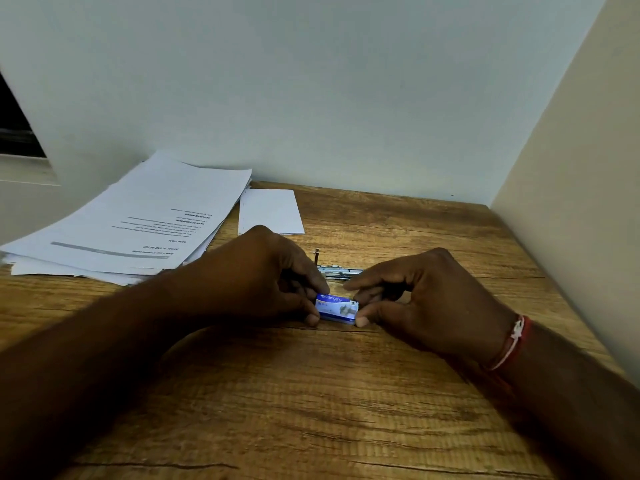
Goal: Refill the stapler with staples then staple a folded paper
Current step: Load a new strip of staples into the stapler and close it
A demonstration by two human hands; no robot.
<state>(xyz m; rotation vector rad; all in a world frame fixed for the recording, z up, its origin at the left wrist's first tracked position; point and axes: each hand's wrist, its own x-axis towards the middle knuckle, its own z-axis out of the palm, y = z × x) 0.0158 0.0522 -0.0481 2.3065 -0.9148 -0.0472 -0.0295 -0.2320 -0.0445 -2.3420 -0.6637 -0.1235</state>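
Near the middle of the wooden desk [346, 393], both hands meet over a small blue staple box [337, 308] with white lettering on its top. The left hand [263, 278] pinches the box's left end, thumb at the near edge and curled fingers over the far edge. The right hand [426, 299] pinches the right end the same way, its thumb tip against the near corner and its forefinger bent over the top. The box sits low between them, at or just above the desk surface; whether it is touching the wood cannot be told from this angle.

Just behind the box, in the gap between the two hands, lies the stapler [341, 270]. Only a strip of bright metal shows, with a thin dark part standing up at its left end, so it seems to be lying open, though the fingers hide most of it.

Farther back, near the wall [346, 98], the folded paper [272, 211] lies flat on the desk — a small white rectangle, well apart from the hands. Just to its left, a loose stack of printed sheets [131, 223] fans out over the left edge of the desk, its text upside down to the camera.

A red and white thread band [512, 341] circles the right wrist. Both forearms reach in from the lower corners and rest low over the wood.
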